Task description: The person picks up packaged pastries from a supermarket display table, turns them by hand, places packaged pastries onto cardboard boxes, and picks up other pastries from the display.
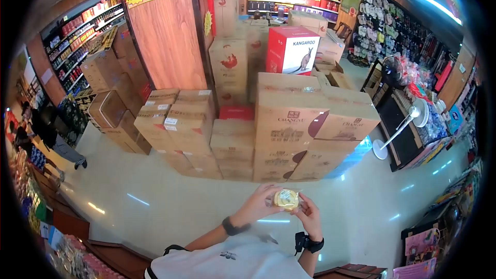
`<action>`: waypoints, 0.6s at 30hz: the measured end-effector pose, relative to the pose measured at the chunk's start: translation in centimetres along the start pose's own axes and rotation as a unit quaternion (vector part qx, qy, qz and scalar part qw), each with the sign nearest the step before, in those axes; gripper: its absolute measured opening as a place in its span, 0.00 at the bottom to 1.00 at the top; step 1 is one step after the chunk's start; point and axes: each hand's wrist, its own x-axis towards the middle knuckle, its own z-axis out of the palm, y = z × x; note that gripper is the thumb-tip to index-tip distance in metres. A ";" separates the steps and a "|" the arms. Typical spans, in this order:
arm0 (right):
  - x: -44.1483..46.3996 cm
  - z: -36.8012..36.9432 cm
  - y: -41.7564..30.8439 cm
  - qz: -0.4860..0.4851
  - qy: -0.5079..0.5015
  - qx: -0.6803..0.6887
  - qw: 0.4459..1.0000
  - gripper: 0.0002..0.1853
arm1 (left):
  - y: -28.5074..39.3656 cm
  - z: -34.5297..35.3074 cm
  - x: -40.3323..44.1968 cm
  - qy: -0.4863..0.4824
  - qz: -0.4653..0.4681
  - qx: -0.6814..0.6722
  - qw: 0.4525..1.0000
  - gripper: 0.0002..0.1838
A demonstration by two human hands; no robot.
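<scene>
A small round yellowish snack in a clear, shiny wrapper (287, 200) is held up in front of my chest, above the floor. My left hand (260, 202) is closed on its left side, the fingers behind the wrapper. Its right edge is pinched by my right hand (309, 217). Light glare covers part of the wrapper, so any print is unreadable. A dark band circles each wrist, and a small black device sits by the right one.
Ahead stand stacked brown cartons (289, 124), with a red-and-white kangaroo box (293, 50) on top. A wood-panelled pillar (165, 36) rises behind them. A white fan (403, 126) stands at right. Two people (54, 129) are at far left. Shelves line the walls.
</scene>
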 end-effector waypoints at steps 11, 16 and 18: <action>-1.7 -9.2 -0.5 0.016 -0.022 0.059 0.998 0.33 | 2.0 8.8 3.4 -0.006 -0.017 0.089 0.996 0.36; -1.3 -10.7 -0.7 0.006 -0.025 0.074 0.997 0.32 | 2.9 10.0 4.5 0.000 -0.038 0.061 0.997 0.37; -1.0 -11.2 -0.4 0.006 -0.030 0.075 0.997 0.32 | 3.2 10.1 5.1 -0.005 -0.049 0.063 0.997 0.37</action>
